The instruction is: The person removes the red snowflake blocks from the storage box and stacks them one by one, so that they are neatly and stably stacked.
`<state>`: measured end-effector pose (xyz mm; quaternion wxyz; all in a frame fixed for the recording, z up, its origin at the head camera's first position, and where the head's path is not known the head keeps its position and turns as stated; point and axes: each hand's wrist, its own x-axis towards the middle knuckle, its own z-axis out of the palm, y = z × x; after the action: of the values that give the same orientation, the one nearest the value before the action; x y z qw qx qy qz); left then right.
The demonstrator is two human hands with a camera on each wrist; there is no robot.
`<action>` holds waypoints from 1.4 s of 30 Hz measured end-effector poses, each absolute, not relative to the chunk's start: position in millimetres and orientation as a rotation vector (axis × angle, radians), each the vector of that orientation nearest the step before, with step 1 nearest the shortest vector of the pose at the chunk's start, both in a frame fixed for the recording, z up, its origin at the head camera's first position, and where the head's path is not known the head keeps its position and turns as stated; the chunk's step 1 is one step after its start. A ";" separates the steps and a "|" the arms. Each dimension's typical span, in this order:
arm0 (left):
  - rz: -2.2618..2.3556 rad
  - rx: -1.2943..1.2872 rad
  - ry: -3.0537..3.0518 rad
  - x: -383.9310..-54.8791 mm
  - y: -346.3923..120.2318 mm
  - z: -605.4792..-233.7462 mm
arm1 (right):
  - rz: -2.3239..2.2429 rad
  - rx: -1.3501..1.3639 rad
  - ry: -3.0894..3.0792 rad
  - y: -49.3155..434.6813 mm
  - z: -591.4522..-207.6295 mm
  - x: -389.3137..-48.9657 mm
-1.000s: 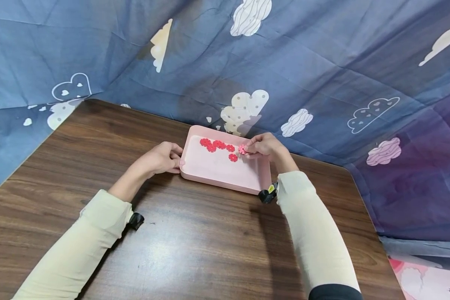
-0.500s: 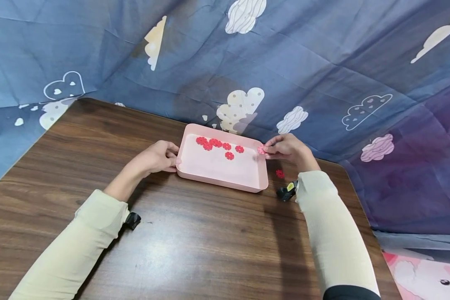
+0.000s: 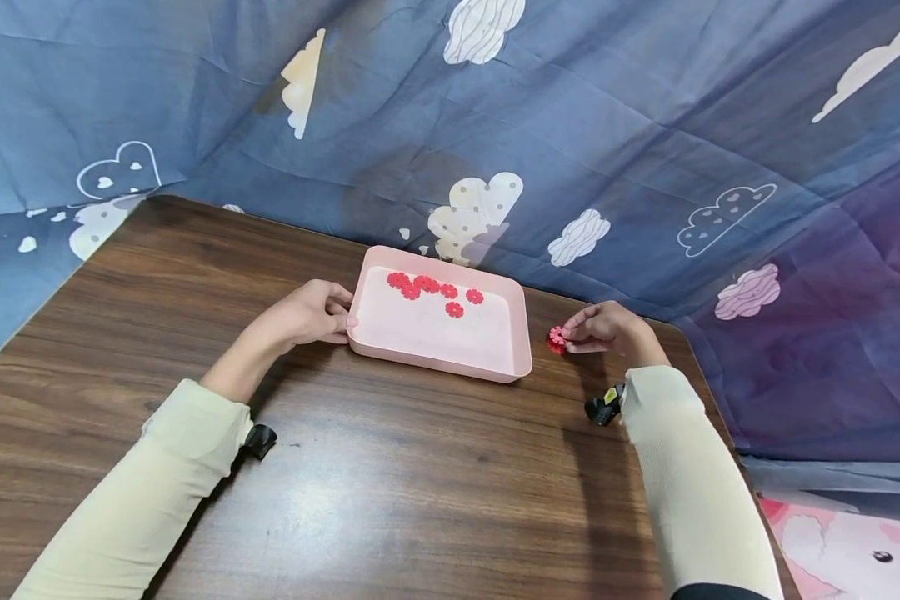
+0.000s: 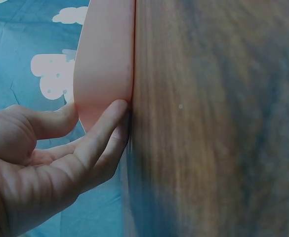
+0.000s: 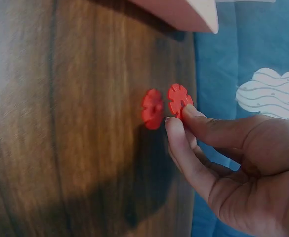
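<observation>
My right hand [image 3: 613,332] pinches a red notched snowflake disc [image 5: 177,96] between thumb and fingers. Right below it, a second red disc [image 5: 152,109] lies flat on the table, to the right of the pink tray; in the head view the held disc overlaps it. My left hand [image 3: 296,317] grips the left end of the pink tray [image 3: 435,364], thumb at the rim and fingers against the outer wall. Inside the tray, towards its back, lie several more red discs [image 3: 454,310], some overlapping in a cluster.
The wooden table [image 3: 390,467] ends at the back against a blue cloud-print curtain [image 3: 390,125]. Its right edge runs close beside my right forearm. A pink printed surface [image 3: 843,542] shows beyond the table at the lower right.
My right hand has lifted a disc out of the tray and carried it right, over the rim, to just above the disc on the table. The left hand keeps its hold on the tray.
</observation>
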<state>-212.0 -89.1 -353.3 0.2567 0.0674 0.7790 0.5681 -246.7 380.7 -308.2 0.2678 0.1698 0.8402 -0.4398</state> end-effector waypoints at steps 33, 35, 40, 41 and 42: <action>1.579 0.191 2.105 -211.6 -92.6 -356.6 | -1.283 0.452 2.320 370.1 -320.5 -241.2; 1.575 0.193 2.110 -211.8 -92.0 -356.9 | -1.295 0.417 2.326 364.5 -314.8 -243.9; 1.575 0.199 2.112 -212.0 -90.4 -355.6 | -1.288 0.345 2.326 340.5 -297.7 -253.9; 1.576 0.197 2.111 -211.9 -89.9 -355.4 | -1.280 0.333 2.328 334.3 -294.5 -255.6; 1.575 0.199 2.113 -211.7 -89.5 -354.8 | -1.274 0.323 2.330 328.1 -291.9 -257.6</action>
<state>-211.7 -89.5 -354.8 0.2470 0.0728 0.7748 0.5774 -257.6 328.1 -291.9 0.2311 0.1175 0.8473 -0.4635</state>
